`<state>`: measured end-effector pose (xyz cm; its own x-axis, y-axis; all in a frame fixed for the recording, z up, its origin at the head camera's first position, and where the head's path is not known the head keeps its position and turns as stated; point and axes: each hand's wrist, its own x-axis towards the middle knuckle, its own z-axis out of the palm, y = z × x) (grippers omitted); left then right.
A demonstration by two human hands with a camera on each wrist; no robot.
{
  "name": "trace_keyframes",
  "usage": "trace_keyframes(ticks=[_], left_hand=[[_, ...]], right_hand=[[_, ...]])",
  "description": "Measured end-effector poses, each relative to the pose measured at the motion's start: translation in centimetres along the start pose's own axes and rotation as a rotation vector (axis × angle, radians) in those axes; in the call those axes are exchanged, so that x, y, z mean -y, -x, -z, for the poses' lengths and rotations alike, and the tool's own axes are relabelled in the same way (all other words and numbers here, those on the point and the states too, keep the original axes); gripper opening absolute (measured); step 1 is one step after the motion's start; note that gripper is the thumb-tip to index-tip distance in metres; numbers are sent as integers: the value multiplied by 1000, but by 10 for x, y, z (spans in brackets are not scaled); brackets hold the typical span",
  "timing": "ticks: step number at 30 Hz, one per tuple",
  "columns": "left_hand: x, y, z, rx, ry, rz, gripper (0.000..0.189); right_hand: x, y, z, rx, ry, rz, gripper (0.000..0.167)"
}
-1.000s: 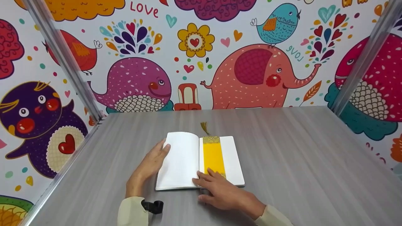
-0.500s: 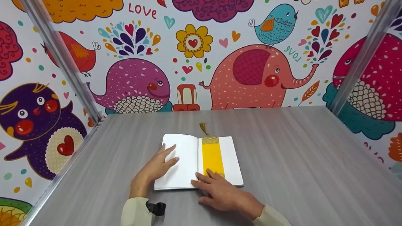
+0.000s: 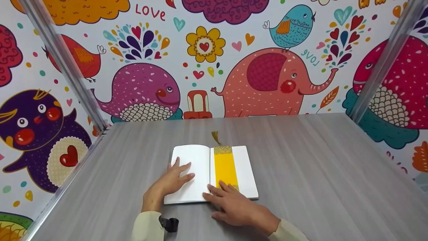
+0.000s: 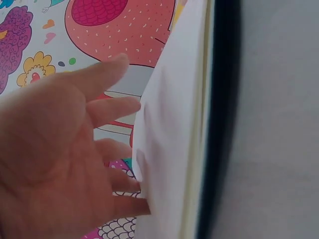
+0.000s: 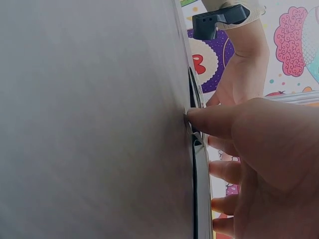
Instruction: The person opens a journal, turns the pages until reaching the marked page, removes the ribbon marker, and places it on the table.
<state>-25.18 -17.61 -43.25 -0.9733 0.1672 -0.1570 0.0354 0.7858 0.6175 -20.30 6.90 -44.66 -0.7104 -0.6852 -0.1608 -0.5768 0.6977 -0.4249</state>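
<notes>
An open notebook (image 3: 200, 170) with blank white pages lies flat on the table. On its right page is a yellow bookmark (image 3: 225, 167) with glittery gold ends, its gold tassel (image 3: 215, 137) reaching past the top edge. My left hand (image 3: 170, 180) is over the left page with fingers spread; in the left wrist view the fingertips (image 4: 142, 209) meet the page. My right hand (image 3: 237, 207) rests fingers-down at the bottom by the spine, covering the bookmark's lower end. Its thumb (image 5: 204, 119) touches the table just below the notebook's lower edge in the right wrist view.
The grey wood-grain table (image 3: 317, 174) extends around the notebook. Printed cartoon walls (image 3: 264, 83) enclose the back and sides, with metal corner posts (image 3: 67, 67) at left and right. A black wrist mount (image 3: 170, 224) sits at the left sleeve.
My left hand has moved from the notebook's left edge inward onto the left page, its fingers spreading. The left page lies flatter now. My right hand has stayed nearly in place.
</notes>
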Motion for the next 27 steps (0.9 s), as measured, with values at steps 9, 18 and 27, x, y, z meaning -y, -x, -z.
trace_keyframes(ticks=[9, 18, 27], left_hand=[[-1, 2, -4, 59, -52, 54, 67], [-3, 0, -5, 77, -86, 72, 71], [-9, -2, -9, 82, -145, 62, 74]], right_hand=[[-1, 1, -1, -11, 35, 27, 59], [-1, 0, -1, -4, 38, 20, 59], [1, 4, 0, -20, 63, 31, 60]])
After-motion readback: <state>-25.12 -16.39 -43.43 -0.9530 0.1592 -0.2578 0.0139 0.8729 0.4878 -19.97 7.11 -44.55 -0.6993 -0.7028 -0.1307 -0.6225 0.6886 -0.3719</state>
